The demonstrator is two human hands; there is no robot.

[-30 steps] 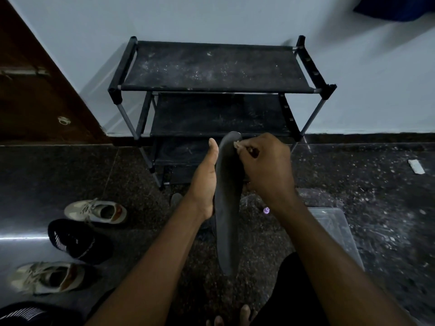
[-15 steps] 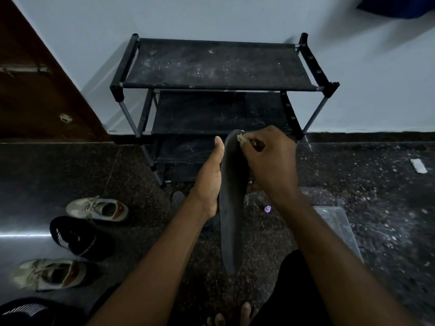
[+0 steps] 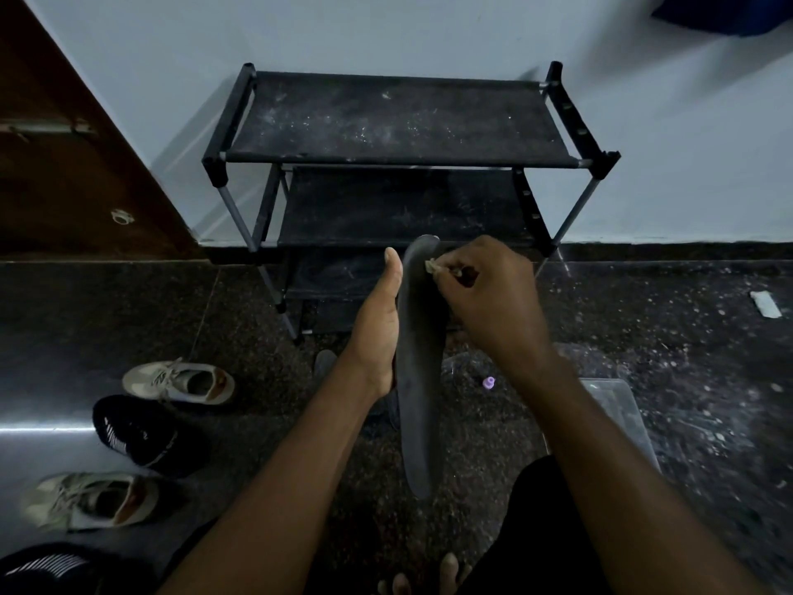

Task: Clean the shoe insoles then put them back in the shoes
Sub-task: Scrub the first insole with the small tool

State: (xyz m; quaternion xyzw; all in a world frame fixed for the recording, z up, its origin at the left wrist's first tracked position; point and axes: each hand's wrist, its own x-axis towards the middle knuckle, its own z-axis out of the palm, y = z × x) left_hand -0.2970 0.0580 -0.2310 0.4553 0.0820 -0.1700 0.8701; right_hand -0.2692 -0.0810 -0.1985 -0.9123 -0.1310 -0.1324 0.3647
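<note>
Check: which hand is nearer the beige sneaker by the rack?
Left. The left hand holds the insole, right of the sneaker; right hand, pinching a cloth, is beyond the insole.

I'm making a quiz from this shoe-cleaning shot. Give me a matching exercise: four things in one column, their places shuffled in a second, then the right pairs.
Things
1. insole
2. pale wad
3. shoe rack
4. small purple object

Places
A. against the wall
B. pinched in the right hand
C. on the floor, right of the insole
D. held upright by the left hand

Pairs: 1-D, 2-B, 3-A, 4-C
</note>
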